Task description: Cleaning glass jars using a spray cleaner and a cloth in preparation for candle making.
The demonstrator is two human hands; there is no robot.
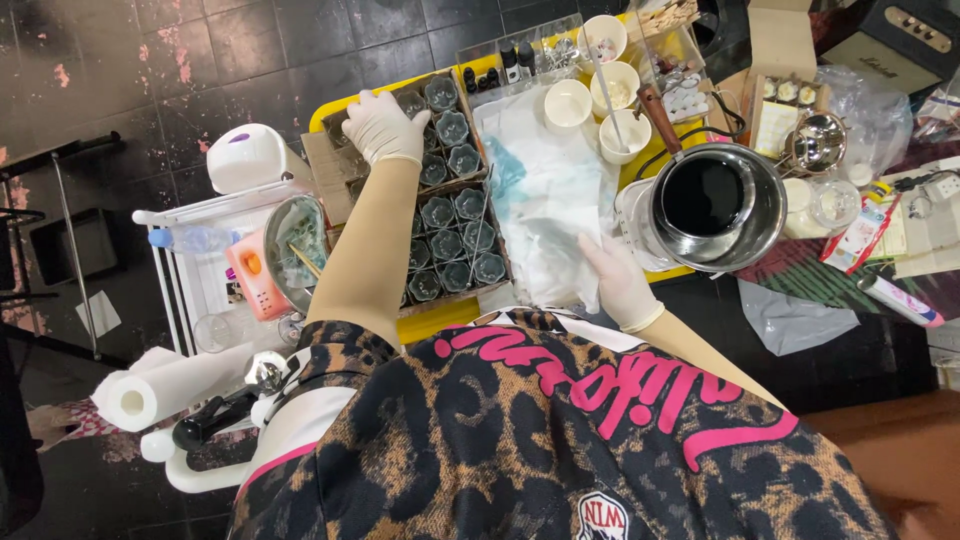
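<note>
My left hand (pixel 383 127), in a white glove, rests on the far left corner of a cardboard tray (pixel 322 160) packed with several small dark glass jars (pixel 452 215). In the same kind of glove, my right hand (pixel 618 282) grips the near edge of a crumpled white sheet with blue-green stains (pixel 545 190), which lies on the yellow table (pixel 445 316) between the tray and a steel pot of dark liquid (pixel 712 203).
Several white paper cups (pixel 568 103) and small bottles stand at the table's far side. A white cart (pixel 200 270) at the left carries a bowl, a water bottle and a paper towel roll (pixel 160 385). Packets and a tube clutter the right.
</note>
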